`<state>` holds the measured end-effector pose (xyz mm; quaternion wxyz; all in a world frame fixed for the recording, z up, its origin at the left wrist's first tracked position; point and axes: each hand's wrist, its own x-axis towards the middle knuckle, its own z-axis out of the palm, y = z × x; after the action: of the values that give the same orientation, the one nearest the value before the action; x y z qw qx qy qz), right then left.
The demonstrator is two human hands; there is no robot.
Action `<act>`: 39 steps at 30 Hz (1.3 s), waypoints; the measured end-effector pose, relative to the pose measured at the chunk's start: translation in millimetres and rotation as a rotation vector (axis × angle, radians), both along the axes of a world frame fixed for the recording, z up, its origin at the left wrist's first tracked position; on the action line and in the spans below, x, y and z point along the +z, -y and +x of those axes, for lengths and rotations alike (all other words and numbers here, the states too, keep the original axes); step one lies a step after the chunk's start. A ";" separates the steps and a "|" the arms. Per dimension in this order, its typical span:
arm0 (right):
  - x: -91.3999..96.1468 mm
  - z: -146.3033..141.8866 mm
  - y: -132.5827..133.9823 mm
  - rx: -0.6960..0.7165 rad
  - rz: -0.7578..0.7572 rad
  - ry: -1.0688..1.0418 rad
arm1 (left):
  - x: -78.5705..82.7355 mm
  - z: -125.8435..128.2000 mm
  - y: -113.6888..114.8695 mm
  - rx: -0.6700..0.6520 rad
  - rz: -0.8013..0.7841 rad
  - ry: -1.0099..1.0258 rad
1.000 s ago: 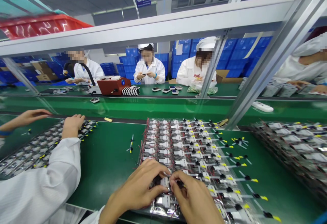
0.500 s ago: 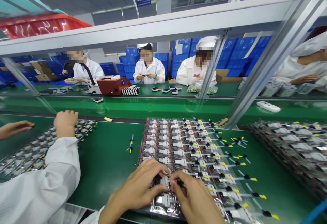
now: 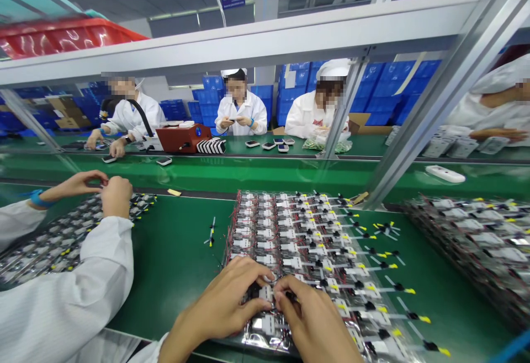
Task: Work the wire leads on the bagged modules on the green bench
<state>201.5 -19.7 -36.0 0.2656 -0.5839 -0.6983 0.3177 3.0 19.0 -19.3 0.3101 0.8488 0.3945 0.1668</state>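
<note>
A clear plastic tray holds rows of small white electronic parts [image 3: 291, 263] with thin red and black wires. My left hand [image 3: 229, 297] is at the tray's near side, thumb and fingers curled around one white part [image 3: 266, 293] that lies in it. Against that part's right side, my right hand [image 3: 312, 313] has its thumb and forefinger pinched together. Something small and dark shows by the right fingertips, too hidden to name. Black connectors with pale strips and yellow tips [image 3: 418, 316] stick out along the tray's right side.
Another filled tray [image 3: 476, 241] stands to the right. At left, a co-worker's hands [image 3: 116, 195] are over a similar tray [image 3: 37, 247]. Loose connectors [image 3: 212, 233] lie on the green table. A metal post [image 3: 439, 92] and a shelf beam [image 3: 248, 37] cross in front.
My hands hold the same position. The left co-worker's two hands have come together over their tray. Across the line, a person reaches down to the devices, and the white device at right has shifted slightly right.
</note>
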 end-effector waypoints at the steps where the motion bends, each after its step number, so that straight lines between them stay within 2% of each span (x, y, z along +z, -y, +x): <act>1: -0.7 0.0 0.0 -0.002 0.003 0.005 | 0.1 0.1 0.2 0.000 0.001 0.001; 13: 5.2 -0.6 -3.2 0.045 -0.079 0.044 | 0.4 1.5 -0.5 -0.008 -0.003 0.041; 18: 4.2 0.0 -3.4 0.044 -0.025 0.080 | -0.9 0.8 -0.1 0.002 0.007 0.044; 24: 2.9 0.8 -5.4 0.045 -0.036 0.036 | -0.9 -0.9 0.6 0.005 -0.015 0.037; 39: -1.7 -3.0 -8.8 0.083 0.032 0.122 | -3.1 -2.0 0.6 -0.001 -0.009 0.058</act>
<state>198.5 -10.9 -37.6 0.2186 -0.5683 -0.7418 0.2809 1.1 18.4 -22.4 0.3255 0.8423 0.3857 0.1895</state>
